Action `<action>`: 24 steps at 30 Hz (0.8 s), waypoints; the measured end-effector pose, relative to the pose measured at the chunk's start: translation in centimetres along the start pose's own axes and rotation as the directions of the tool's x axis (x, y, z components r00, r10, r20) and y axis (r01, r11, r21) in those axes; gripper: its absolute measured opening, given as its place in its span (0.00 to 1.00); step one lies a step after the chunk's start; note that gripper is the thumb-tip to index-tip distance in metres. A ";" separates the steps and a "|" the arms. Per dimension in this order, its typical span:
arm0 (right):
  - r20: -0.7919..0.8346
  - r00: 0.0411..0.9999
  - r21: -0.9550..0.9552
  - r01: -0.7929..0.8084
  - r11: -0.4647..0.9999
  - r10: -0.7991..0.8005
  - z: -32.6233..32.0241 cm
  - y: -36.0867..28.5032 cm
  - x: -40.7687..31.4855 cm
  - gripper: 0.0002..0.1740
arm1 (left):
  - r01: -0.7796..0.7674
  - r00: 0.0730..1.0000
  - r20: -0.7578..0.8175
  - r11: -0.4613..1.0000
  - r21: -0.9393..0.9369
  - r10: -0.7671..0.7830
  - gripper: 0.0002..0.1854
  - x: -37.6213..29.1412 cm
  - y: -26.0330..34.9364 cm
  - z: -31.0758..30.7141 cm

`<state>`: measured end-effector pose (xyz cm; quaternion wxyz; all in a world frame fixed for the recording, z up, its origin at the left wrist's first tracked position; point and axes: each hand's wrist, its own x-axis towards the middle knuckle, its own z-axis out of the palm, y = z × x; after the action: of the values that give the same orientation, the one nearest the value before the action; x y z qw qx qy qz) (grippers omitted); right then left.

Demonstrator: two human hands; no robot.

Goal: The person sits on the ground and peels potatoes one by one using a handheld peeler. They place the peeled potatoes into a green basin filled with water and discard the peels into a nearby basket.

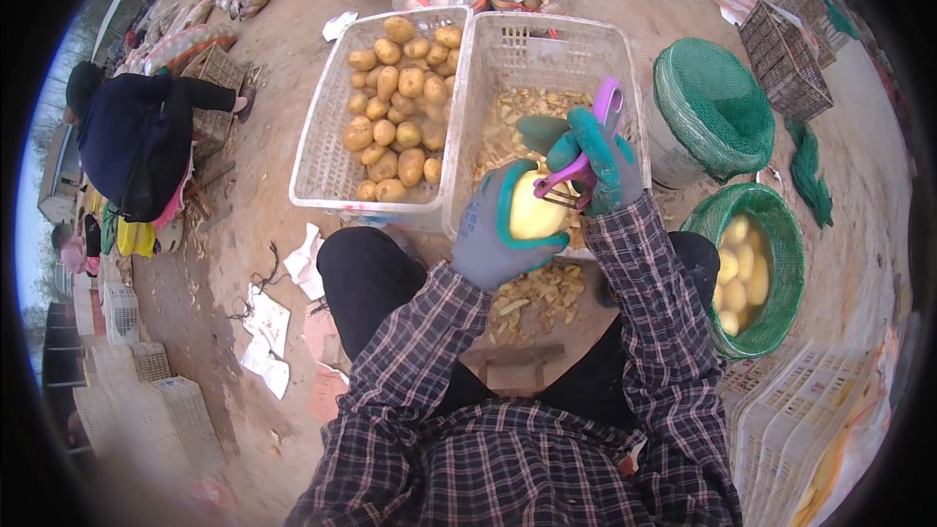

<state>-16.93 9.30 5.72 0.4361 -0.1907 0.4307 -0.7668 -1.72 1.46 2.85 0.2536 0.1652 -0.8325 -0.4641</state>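
My left hand (492, 234), in a grey and teal work glove, grips a peeled pale-yellow potato (538, 206). In my right hand (604, 161), gloved alike, is a purple vegetable peeler (609, 106). The peeler's blade end lies against or just over the potato's right side. Both hands are above the near end of a white plastic crate (553, 47) that holds peelings (505, 113). Joined closely on its left, another white crate (322, 132) holds many unpeeled potatoes (411, 80).
Right of the crates stand a bucket with a green mesh bag (714, 102) and a mesh-lined bucket (794, 271) of peeled potatoes in water. Peelings (542, 296) litter the ground between my legs. A person (135, 143) bends over at the left. Stacked crates (798, 410) are lower right.
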 end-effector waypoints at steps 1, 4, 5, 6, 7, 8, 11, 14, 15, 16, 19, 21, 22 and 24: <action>0.005 1.000 0.000 -0.026 1.000 0.026 0.4 -0.2 -0.3 0.19 | 0.002 1.000 0.001 1.000 -0.026 -0.002 0.46 -0.2 -0.2 0.1; -0.111 0.991 0.067 -0.062 0.996 0.070 0.5 0.0 0.2 0.18 | -0.037 0.999 0.010 0.999 -0.008 0.037 0.47 -0.4 0.4 -0.1; -0.130 0.987 0.126 -0.081 0.989 0.098 -0.1 0.3 0.9 0.18 | -0.059 0.998 0.014 0.998 0.015 0.058 0.47 -0.4 0.7 -0.3; -0.165 0.984 0.163 -0.042 0.986 0.069 -2.3 1.5 2.4 0.18 | -0.107 0.993 0.055 0.994 0.025 0.106 0.47 0.1 0.9 -0.4; -0.248 0.967 0.156 -0.026 0.987 0.064 -3.5 2.0 3.6 0.18 | -0.118 0.992 0.043 0.993 0.009 0.118 0.47 0.1 1.0 -0.1; -0.331 0.942 0.147 -0.006 0.989 0.055 -4.4 2.2 4.5 0.19 | -0.133 0.991 0.032 0.991 -0.009 0.133 0.47 0.0 1.2 0.3; -0.441 0.895 -0.071 0.038 0.997 -0.065 -4.9 1.7 5.3 0.21 | 0.007 1.000 0.025 0.979 -0.205 -0.002 0.44 0.1 1.2 0.4; -0.378 0.923 -0.119 0.033 0.992 -0.076 -4.5 0.8 4.4 0.23 | 0.385 0.914 0.213 0.570 -0.726 -0.346 0.39 0.1 0.7 0.0; -0.355 0.932 -0.126 0.022 0.992 -0.066 -4.6 0.7 4.1 0.22 | 0.386 0.906 0.255 0.407 -0.828 -0.339 0.39 0.0 0.6 0.0; -0.328 0.943 -0.090 0.027 0.996 -0.056 -4.4 0.9 4.0 0.22 | 0.377 0.900 0.295 0.230 -0.897 -0.321 0.38 -0.2 0.1 0.1; -0.257 0.966 0.036 0.032 0.999 -0.022 -4.3 1.9 3.6 0.22 | 0.347 0.898 0.304 0.087 -0.934 -0.318 0.33 -0.4 -1.0 0.6; -0.205 0.979 0.157 0.024 0.987 0.009 -4.5 2.5 3.6 0.22 | 0.336 0.879 0.270 0.108 -0.936 -0.392 0.30 -0.5 -1.5 1.0; -0.163 0.986 0.199 0.001 0.980 0.032 -4.6 2.6 3.6 0.24 | 0.324 0.879 0.254 0.113 -0.939 -0.404 0.30 -0.4 -1.6 1.2; -0.102 0.992 0.345 -0.034 0.938 0.073 -4.4 3.0 3.2 0.20 | 0.303 0.877 0.225 0.123 -0.945 -0.425 0.28 -0.3 -1.4 1.5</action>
<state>-20.13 8.04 0.48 0.4583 -0.0566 0.3197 -0.8274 -2.28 1.86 0.90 0.2197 0.1931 -0.2839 -0.9131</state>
